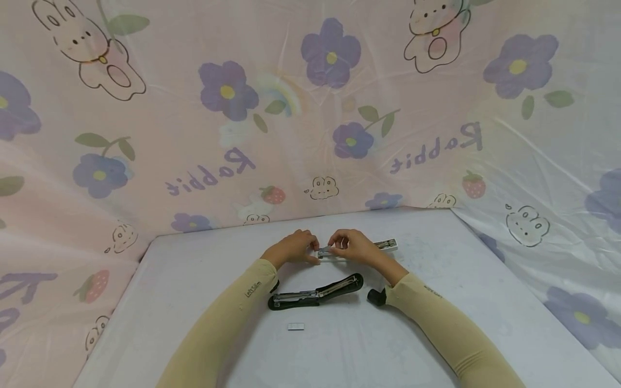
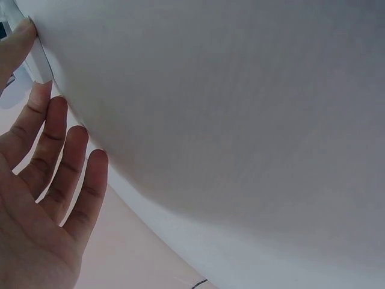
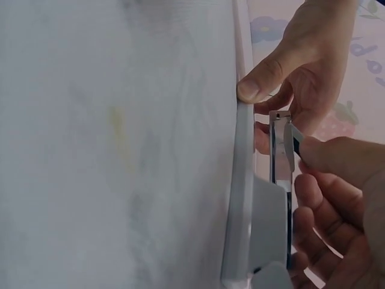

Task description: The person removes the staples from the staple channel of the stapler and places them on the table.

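Observation:
A white stapler [image 1: 387,245] lies opened out toward the back of the table, its metal magazine [image 3: 281,156] exposed. My left hand [image 1: 294,248] grips one end of its white base [image 3: 239,174], thumb on one face and fingers on the other. The other fingers of that hand [image 2: 45,180] are spread in the left wrist view. My right hand [image 1: 355,248] pinches a small grey strip [image 3: 289,147] between thumb and finger, right beside the magazine's end. Its exact kind is hard to tell. The right hand hides the stapler's middle in the head view.
Nearer to me lies a black stapler [image 1: 296,296], also opened out. A short silver strip of staples [image 1: 296,326] lies in front of it. The white table [image 1: 194,269] ends at a curtain [image 1: 291,134] printed with flowers and rabbits.

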`<state>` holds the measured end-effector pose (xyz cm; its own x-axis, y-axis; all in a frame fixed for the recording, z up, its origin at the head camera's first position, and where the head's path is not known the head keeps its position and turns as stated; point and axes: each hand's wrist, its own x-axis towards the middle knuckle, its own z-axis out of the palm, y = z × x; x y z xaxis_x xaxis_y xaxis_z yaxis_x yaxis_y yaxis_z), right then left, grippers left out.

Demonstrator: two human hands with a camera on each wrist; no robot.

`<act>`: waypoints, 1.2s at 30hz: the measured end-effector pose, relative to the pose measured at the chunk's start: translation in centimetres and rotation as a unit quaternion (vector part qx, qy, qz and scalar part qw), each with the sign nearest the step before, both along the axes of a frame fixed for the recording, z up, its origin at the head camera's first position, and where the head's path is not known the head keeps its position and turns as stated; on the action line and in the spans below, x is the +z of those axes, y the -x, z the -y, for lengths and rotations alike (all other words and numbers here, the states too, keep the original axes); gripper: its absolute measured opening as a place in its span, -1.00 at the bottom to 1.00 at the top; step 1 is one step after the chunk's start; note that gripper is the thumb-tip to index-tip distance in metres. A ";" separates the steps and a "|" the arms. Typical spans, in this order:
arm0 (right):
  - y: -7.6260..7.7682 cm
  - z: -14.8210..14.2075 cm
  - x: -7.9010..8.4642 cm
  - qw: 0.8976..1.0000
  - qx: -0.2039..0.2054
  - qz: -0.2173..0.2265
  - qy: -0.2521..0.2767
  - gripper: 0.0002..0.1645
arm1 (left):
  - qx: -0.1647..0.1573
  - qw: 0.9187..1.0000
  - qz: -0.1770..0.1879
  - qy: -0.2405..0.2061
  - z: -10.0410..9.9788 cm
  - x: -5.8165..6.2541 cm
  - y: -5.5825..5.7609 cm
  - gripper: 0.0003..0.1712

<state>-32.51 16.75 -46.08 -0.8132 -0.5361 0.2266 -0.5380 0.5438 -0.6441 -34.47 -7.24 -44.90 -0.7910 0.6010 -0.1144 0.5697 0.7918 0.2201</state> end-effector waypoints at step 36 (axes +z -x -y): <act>-2.6 -2.4 0.0 1.000 0.020 0.018 0.012 -0.85 | 0.004 1.000 0.004 -0.012 0.1 0.0 -0.1 -0.60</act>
